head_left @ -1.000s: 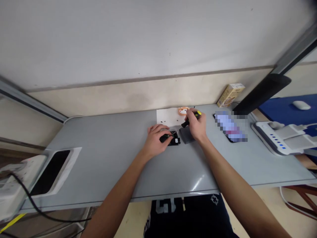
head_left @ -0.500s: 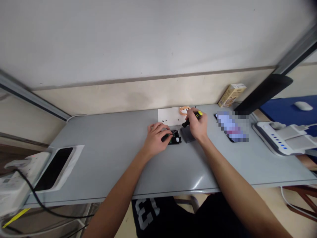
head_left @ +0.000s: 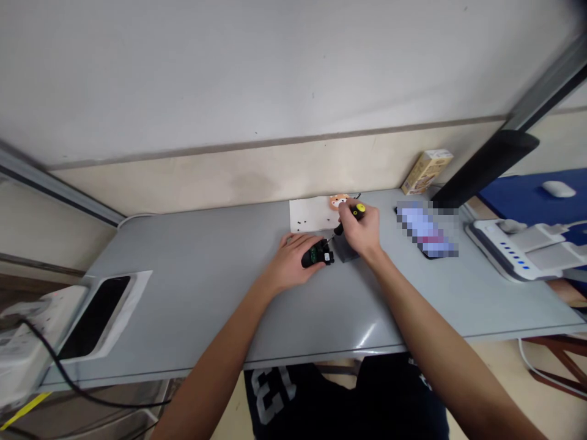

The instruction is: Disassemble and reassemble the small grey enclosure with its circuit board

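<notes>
My left hand (head_left: 293, 260) is closed around a small black device (head_left: 326, 258) with a green circuit board showing in it, holding it at the table surface. My right hand (head_left: 362, 229) grips a black screwdriver (head_left: 338, 230) with a yellow end cap. Its thin shaft slants down to the device, and the tip is at the device's upper edge; whether it sits in a screw is too small to tell. A dark grey block (head_left: 347, 252) lies beneath my right hand, beside the device. Behind, several tiny dark pieces, like screws, rest on white paper (head_left: 314, 211).
An orange animal-faced item (head_left: 338, 201) sits at the paper's right end. Rightward are a phone (head_left: 424, 231), a carton (head_left: 426, 172), a black upright panel (head_left: 486, 168) and a power strip (head_left: 504, 253). Another phone (head_left: 98, 315) and a white socket block (head_left: 43, 336) occupy the left.
My left hand has shifted from fingers over the device to a grip around its sides. The device has turned slightly. One more dark piece shows on the paper. The screwdriver stands steeper.
</notes>
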The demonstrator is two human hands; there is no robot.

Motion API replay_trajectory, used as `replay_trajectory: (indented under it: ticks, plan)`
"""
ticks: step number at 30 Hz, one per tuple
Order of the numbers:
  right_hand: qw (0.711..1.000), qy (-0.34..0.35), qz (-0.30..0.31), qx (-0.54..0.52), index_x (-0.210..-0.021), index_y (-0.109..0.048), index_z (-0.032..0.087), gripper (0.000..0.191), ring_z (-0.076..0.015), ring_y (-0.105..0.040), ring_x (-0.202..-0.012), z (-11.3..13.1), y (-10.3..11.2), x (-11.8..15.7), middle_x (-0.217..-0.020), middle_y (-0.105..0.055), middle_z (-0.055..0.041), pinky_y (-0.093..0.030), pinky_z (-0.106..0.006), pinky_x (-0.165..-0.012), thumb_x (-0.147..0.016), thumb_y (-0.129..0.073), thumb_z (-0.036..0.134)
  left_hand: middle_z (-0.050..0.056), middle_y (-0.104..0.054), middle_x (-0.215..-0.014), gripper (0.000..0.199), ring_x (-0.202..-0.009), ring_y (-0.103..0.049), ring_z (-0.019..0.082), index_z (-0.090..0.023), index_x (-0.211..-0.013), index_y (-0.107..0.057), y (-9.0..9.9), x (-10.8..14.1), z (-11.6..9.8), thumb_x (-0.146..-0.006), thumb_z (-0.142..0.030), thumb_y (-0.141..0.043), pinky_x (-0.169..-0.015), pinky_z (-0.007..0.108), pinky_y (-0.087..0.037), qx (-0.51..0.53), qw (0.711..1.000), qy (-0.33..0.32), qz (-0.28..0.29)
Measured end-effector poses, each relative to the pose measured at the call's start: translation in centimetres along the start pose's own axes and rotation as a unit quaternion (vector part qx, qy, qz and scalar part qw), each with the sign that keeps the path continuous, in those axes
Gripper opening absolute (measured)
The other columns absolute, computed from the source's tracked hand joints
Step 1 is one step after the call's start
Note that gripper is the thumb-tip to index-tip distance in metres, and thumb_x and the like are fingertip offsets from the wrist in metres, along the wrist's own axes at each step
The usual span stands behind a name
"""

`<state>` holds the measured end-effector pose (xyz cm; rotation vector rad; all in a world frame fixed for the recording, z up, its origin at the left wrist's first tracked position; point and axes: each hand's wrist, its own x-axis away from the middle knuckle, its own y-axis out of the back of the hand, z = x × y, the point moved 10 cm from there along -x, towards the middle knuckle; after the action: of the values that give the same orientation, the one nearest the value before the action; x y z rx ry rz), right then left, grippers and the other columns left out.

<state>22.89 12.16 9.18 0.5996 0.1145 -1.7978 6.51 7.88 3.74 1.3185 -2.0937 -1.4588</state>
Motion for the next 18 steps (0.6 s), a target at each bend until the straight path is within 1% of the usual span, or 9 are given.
replay_trajectory:
  ticks: [4, 13, 18]
  plan:
    - [1.000, -0.001, 0.004, 0.000, -0.060, -0.046, 0.020, 0.036, -0.0109, -0.038, -0.056, 0.02, -0.10, 0.05, -0.057, -0.042, 0.0032, -0.031, -0.029, -0.057, -0.093, -0.052, 0.033, 0.006, -0.066, -0.138, 0.054, -0.130, -0.059, 0.027, -0.029, -0.138, -0.055, 0.04, 0.00, 0.11, -0.088, -0.037, -0.074, -0.118, 0.049, -0.031, 0.005, 1.000, 0.003, -0.002]
    - [1.000, 0.005, 0.012, 0.009, -0.059, -0.045, 0.020, 0.036, -0.0114, -0.038, -0.056, 0.27, -0.32, 0.20, -0.056, -0.042, 0.0031, -0.032, -0.028, -0.057, -0.092, -0.052, 0.031, 0.006, -0.067, -0.135, 0.053, -0.127, -0.060, 0.027, -0.029, -0.136, -0.057, 0.05, 0.05, 0.21, -0.087, -0.036, -0.076, -0.115, 0.049, -0.033, 0.017, 1.000, -0.003, -0.015]
    - [1.000, 0.005, 0.013, 0.019, -0.058, -0.044, 0.020, 0.036, -0.0113, -0.036, -0.056, 0.44, -0.40, 0.30, -0.057, -0.040, 0.0030, -0.031, -0.029, -0.057, -0.092, -0.052, 0.031, 0.005, -0.068, -0.134, 0.052, -0.127, -0.060, 0.026, -0.029, -0.135, -0.059, 0.03, 0.02, 0.18, -0.087, -0.035, -0.077, -0.116, 0.048, -0.034, 0.017, 1.000, -0.003, -0.017]
